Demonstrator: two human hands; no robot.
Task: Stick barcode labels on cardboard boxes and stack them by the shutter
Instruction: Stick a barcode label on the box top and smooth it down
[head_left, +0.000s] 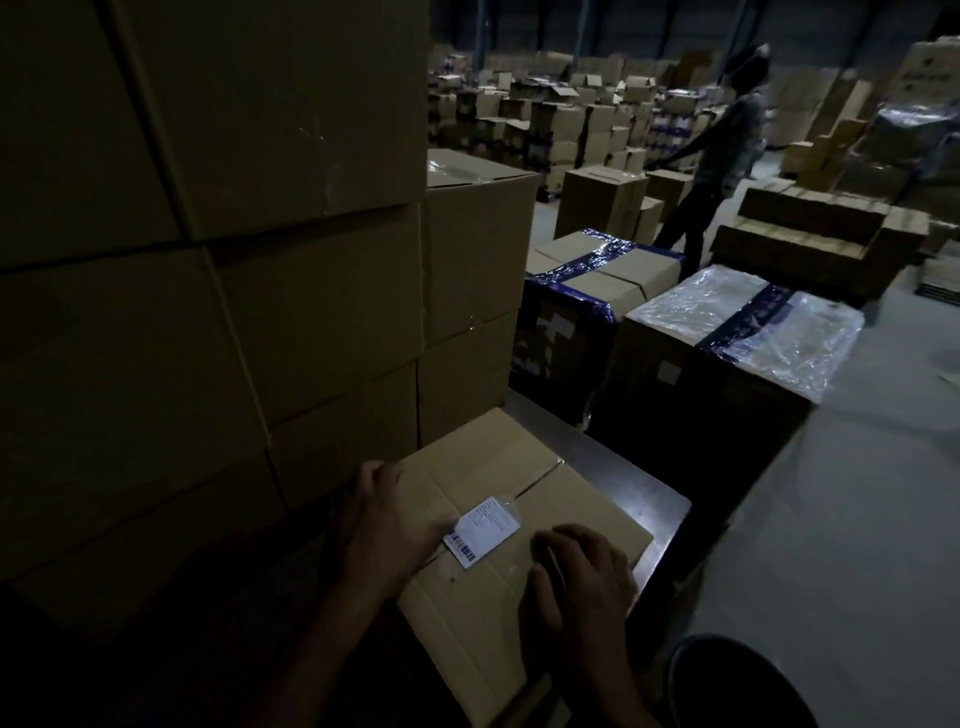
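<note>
A closed cardboard box lies low in front of me on a dark platform. A white barcode label sits on its top flaps near the middle seam. My left hand lies flat over the box's left part, its fingers touching the label's left end. My right hand rests on the box top to the right of the label with the fingers bent downward. Neither hand grips anything that I can see.
A tall wall of stacked cardboard boxes fills the left. Two boxes wrapped in blue tape and plastic film stand ahead on the right. A person walks beyond them among many more boxes. Grey floor lies to the right.
</note>
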